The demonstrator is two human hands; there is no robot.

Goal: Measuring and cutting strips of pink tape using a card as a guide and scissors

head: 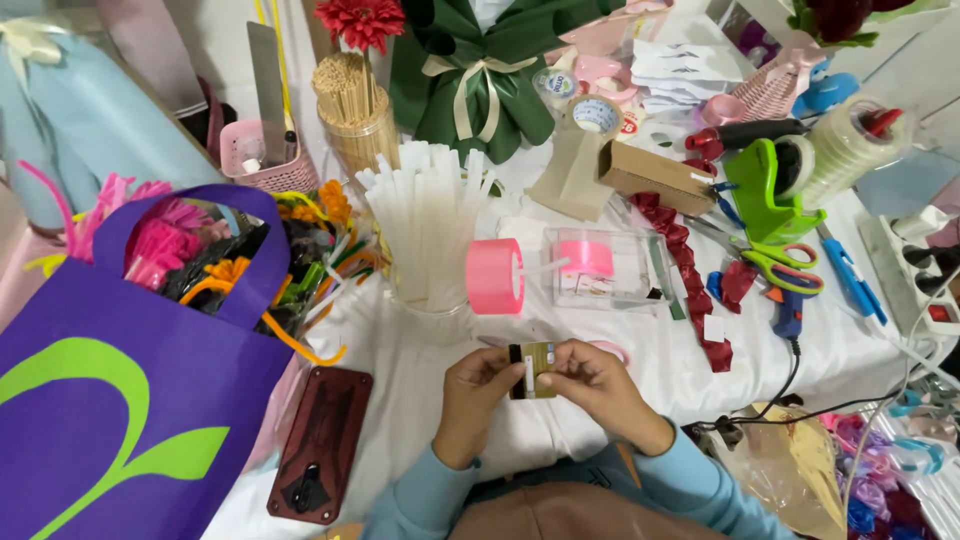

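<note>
Head view, looking down: small gold and black packet (532, 369) held over the white cloth (420, 400), pinched from both sides. Left hand (478, 392) grips its left edge, fingers closed on it; right hand (592, 385) closed on the right edge, thumb on top. Packet sits low centre, close to the person's body, blue sleeves below.

At 12 o'clock from the packet: pink tape roll (495, 276) on edge, and a clear plastic box (605, 268) with another pink roll inside. Past those, a cup of white sticks (428, 235). At 2 o'clock, scissors (780, 265) with green handles, dark red ribbon (690, 270), green tape dispenser (775, 190). At 9 o'clock, big purple bag (110, 390) of fuzzy wires; dark phone case (322, 445) at 8 o'clock.

Judgement: fine two-finger work, so keep both pinches firm and near the edges, packet steady and facing up, elbows in.
</note>
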